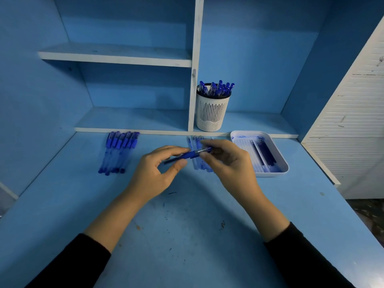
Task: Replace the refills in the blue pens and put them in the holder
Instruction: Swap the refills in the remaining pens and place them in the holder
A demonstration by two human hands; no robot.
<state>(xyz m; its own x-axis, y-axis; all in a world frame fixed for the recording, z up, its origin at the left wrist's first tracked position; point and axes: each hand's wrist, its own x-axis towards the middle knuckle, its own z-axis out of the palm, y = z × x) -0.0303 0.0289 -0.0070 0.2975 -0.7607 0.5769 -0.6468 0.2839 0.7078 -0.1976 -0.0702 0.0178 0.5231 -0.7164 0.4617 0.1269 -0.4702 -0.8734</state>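
Blue pen [188, 155] held mid-frame above the worktop [187, 235], lying roughly level, slightly higher at its right end. Left hand [160, 171] pinches its left part between thumb and fingertips; right hand [226, 161] grips the right end with curled fingers. Whether the barrel is joined or parted there is hard to tell.

Row of blue pens [118, 152] lies at left centre, near the shelf edge. Clear pieces [197, 154], probably refills or empty barrels, lie behind the hands. White tray [278, 163] at right centre holds dark refills [265, 152]. White holder [212, 110], upper centre on the low shelf, stands upright with capped pens [217, 88] in it.
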